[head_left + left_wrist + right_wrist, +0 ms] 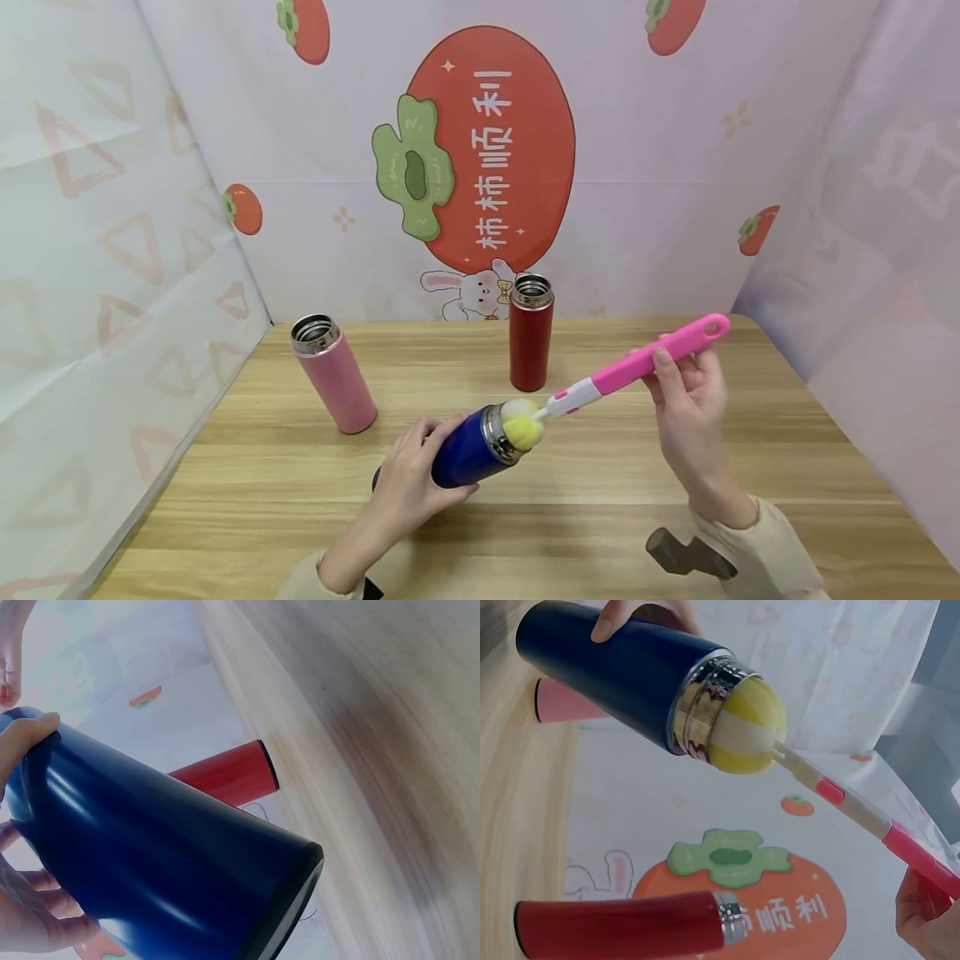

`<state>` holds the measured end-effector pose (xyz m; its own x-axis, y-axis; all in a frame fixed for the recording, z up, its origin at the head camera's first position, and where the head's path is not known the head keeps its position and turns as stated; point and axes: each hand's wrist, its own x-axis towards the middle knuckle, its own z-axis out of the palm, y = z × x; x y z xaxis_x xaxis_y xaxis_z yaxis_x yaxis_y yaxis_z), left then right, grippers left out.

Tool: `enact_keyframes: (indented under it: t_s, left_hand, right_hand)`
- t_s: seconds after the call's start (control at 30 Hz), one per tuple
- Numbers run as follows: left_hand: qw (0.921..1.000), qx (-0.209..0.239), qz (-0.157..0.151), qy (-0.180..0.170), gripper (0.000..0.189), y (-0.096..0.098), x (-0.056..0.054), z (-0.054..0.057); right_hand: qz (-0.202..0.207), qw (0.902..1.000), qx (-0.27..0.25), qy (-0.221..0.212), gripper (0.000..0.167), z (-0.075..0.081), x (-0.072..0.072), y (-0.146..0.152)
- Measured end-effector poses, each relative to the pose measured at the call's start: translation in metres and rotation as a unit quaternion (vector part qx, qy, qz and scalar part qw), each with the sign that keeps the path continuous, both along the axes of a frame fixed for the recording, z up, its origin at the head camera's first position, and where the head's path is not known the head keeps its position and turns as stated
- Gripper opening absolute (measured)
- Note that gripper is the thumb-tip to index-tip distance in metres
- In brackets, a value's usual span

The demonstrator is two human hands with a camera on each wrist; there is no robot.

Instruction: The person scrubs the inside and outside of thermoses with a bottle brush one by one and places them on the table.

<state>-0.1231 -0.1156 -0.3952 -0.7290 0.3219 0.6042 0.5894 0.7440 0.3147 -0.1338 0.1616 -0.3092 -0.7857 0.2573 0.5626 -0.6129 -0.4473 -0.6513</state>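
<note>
My left hand point(411, 477) grips a blue thermos bottle point(467, 450) round its body, holding it tilted with its steel mouth up and to the right. In my right hand point(688, 408) is the pink handle of a bottle brush point(637, 362), pinched between thumb and fingers. The brush's yellow and white sponge head point(751, 726) sits at the bottle's mouth, partly inside and partly bulging out. In the left wrist view the blue bottle's body point(157, 840) fills much of the picture, and its mouth is out of sight there.
A pink thermos bottle point(335, 379) stands uncapped at the left of the wooden table point(600, 533). Farther back, a red thermos bottle point(530, 342) stands uncapped near the middle. A printed cloth backdrop point(637, 167) rises behind the table, with cloth walls at both sides.
</note>
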Motion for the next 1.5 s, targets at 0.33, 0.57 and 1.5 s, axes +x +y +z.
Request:
enact_keyframes:
  t_s: [0.33, 0.57, 1.5]
  left_hand:
    - [1.0000, -0.003, 0.002, -0.005, 0.078, -0.001, 0.001, 0.000]
    - [0.9998, 0.011, 0.001, -0.018, 0.078, 0.001, 0.001, 0.002]
    - [0.9992, 0.035, 0.012, -0.013, 0.080, 0.005, -0.001, 0.006]
  right_hand:
    - [0.011, 0.9994, -0.033, -0.003, 0.016, 0.004, 0.000, 0.007]
    - [0.007, 0.9996, -0.011, -0.024, 0.018, 0.001, 0.001, 0.004]
    - [0.009, 0.9997, -0.022, 0.003, 0.019, -0.007, 0.004, -0.012]
